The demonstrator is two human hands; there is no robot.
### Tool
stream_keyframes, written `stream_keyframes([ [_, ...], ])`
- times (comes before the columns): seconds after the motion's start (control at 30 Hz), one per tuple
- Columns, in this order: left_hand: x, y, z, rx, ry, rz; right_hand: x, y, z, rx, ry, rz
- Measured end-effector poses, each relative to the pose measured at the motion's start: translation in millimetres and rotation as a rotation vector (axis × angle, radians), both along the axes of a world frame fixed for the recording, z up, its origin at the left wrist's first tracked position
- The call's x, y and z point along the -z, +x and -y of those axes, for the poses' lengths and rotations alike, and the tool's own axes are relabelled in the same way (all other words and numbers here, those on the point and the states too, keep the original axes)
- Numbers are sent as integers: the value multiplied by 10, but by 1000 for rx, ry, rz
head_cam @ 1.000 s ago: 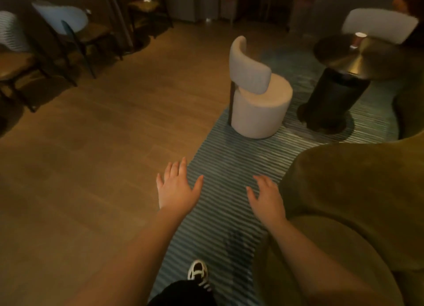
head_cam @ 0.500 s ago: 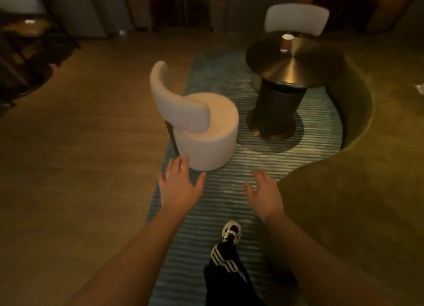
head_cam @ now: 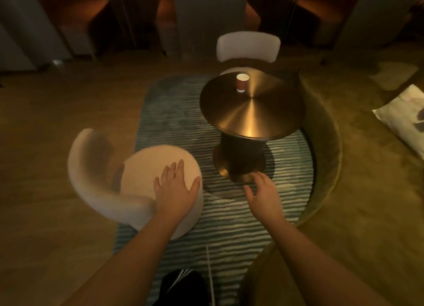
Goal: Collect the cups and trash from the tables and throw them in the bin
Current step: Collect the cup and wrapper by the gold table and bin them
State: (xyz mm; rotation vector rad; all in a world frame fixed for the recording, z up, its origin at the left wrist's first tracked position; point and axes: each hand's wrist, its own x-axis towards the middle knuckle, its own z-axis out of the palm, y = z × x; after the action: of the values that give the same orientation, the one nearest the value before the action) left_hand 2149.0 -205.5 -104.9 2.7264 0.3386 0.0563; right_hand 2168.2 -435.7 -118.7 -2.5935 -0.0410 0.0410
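cup [head_cam: 242, 82] upright on round brass worktop [head_cam: 252, 113], far side, well out of reach | left hand [head_cam: 176, 188], right hand [head_cam: 263, 191] both spread, empty, free for pickup | bin unseen

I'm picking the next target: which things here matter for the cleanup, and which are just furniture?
Belongs to the job:
- red paper cup, upright on the round brass table
- left hand and right hand, both open, holding nothing

Just there:
- near white chair
- far white chair
- striped rug
- cushion

Lounge café: brass table [head_cam: 252, 113], cream chairs [head_cam: 158, 168], sofa [head_cam: 344, 191]
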Motion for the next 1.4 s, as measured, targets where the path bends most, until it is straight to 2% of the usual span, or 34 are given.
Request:
stream_keyframes([
  [0.27, 297, 1821, 337, 115, -30, 76, 191, 1484, 285, 139, -33, 8],
  [0.6, 458, 4682, 390, 126, -112, 53, 165, 4261, 405, 205, -16, -45],
  [0.7, 499, 5345, 414, 153, -108, 35, 190, 4867, 377, 222, 8, -63],
  [0.87, 688, 6207, 638, 225, -112, -4, 398, 5525, 380, 245, 19, -102],
  [1.07, 1022, 7016, 1004, 192, -174, -57, 705, 6140, 552, 221, -9, -146],
  [1.2, 1243, 7479, 1212, 179, -214, -76, 857, 6435, 717, 222, 7, -169],
  [1.4, 1488, 8040, 1457, 194, -167, -133, 1012, 6725, 1005, 250, 14, -186],
])
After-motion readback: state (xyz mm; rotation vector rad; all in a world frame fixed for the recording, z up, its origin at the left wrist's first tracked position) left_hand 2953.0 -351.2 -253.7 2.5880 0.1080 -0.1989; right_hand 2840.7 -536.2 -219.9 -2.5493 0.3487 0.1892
